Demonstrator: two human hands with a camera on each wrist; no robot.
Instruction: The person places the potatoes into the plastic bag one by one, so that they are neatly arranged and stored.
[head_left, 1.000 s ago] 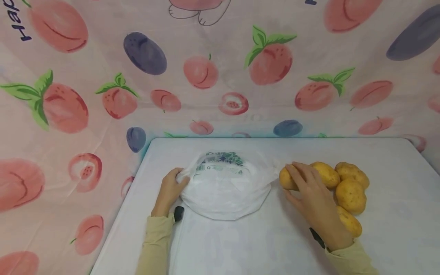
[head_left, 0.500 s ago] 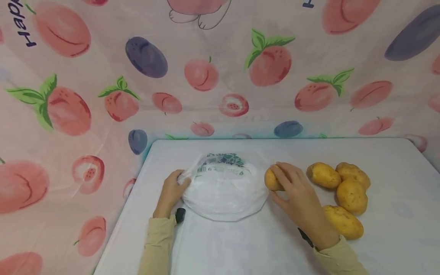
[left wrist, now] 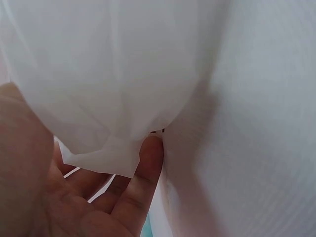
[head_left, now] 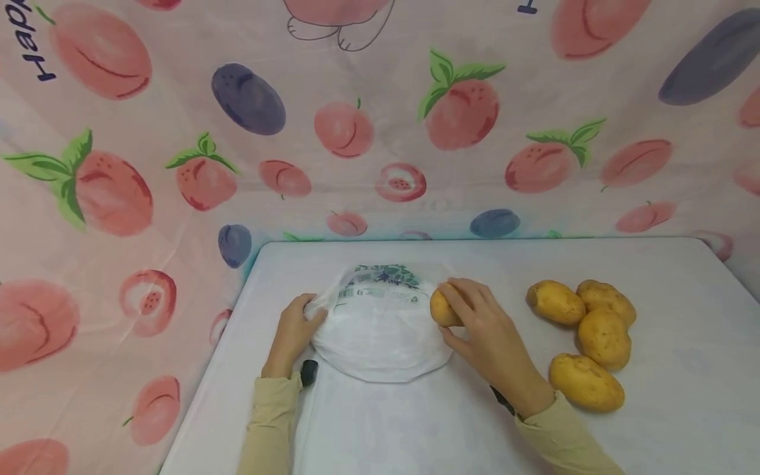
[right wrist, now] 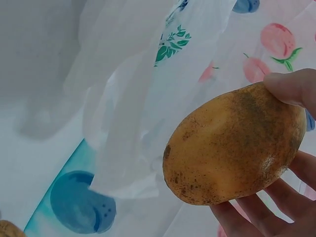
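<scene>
A white plastic bag [head_left: 380, 343] with green and blue print lies on the table, its mouth spread apart. My left hand [head_left: 297, 333] grips the bag's left edge; in the left wrist view, white plastic [left wrist: 103, 89] hangs between thumb and fingers. At the bag's right side my right hand [head_left: 489, 336] holds a potato [head_left: 445, 307], overlapping the bag's opening in the head view. Seen from the right wrist, the brown-spotted potato [right wrist: 232, 148] sits between thumb and fingers, right beside the bag's thin film [right wrist: 123, 123].
Several more potatoes lie to the right: three in a cluster [head_left: 604, 338] and one nearer the front [head_left: 586, 382]. The white table [head_left: 410, 429] ends at the back against a fruit-print cloth [head_left: 368, 79], which also hangs on the left.
My right hand has carried the potato leftward from beside the other potatoes to the bag's opening. The left hand has stayed at the bag's left edge.
</scene>
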